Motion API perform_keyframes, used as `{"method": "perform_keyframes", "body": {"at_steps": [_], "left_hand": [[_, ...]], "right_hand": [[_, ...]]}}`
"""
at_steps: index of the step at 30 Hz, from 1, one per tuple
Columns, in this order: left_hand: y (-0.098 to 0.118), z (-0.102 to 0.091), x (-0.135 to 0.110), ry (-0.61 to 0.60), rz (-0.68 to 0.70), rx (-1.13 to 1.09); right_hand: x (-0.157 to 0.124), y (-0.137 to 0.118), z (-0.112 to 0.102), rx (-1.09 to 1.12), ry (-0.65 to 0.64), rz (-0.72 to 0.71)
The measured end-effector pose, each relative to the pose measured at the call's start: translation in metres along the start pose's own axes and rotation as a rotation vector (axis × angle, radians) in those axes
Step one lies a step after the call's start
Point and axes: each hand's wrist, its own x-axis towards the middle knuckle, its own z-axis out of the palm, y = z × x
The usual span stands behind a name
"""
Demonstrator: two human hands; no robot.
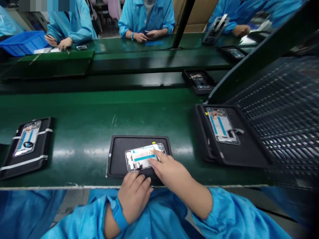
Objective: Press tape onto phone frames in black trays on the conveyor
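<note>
head view, looking down on a green conveyor belt [82, 132]. no brand or writing can be read here; a small yellow tag [154, 143] on the phone frame [139, 159] is too small to make out. the frame lies flat in a black tray [117, 156] at the near side of the belt, its silver edge around white film and teal strips. the right hand [169, 171] is spread, not pinching, with its fingertips [157, 154] pressed on the frame's upper right area. the left hand [133, 197], loosely curled, sits just below the tray at the belt's edge, a blue wrist strap [119, 214] around its wrist; whether it grips anything cannot be told. similar frames lie in a strapped tray [27, 149] to the left and a larger tray [224, 139] to the right. across the belt, co-workers [146, 16] in blue smocks sit by a blue plastic bin [23, 43], its contents hidden.
</note>
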Motion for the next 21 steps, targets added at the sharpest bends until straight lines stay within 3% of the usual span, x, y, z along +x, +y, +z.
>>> {"method": "perform_keyframes", "body": {"at_steps": [2,5,11,17,21], "left_hand": [[0.006,0.008,-0.005,0.010,-0.009,0.036],[-0.003,0.016,-0.002,-0.010,-0.016,0.158],[-0.034,0.014,0.009,-0.069,0.027,0.232],[-0.068,0.009,0.024,-0.052,0.058,0.332],[-0.068,0.003,0.026,0.000,0.037,0.405]], "right_hand": [[0.006,-0.005,-0.008,-0.029,-0.076,-0.059],[0.012,-0.008,-0.012,-0.071,-0.151,-0.093],[0.006,-0.008,0.005,-0.077,0.008,-0.151],[0.001,-0.011,0.012,0.129,-0.013,-0.080],[-0.001,-0.001,0.015,0.208,-0.009,-0.020]]}}
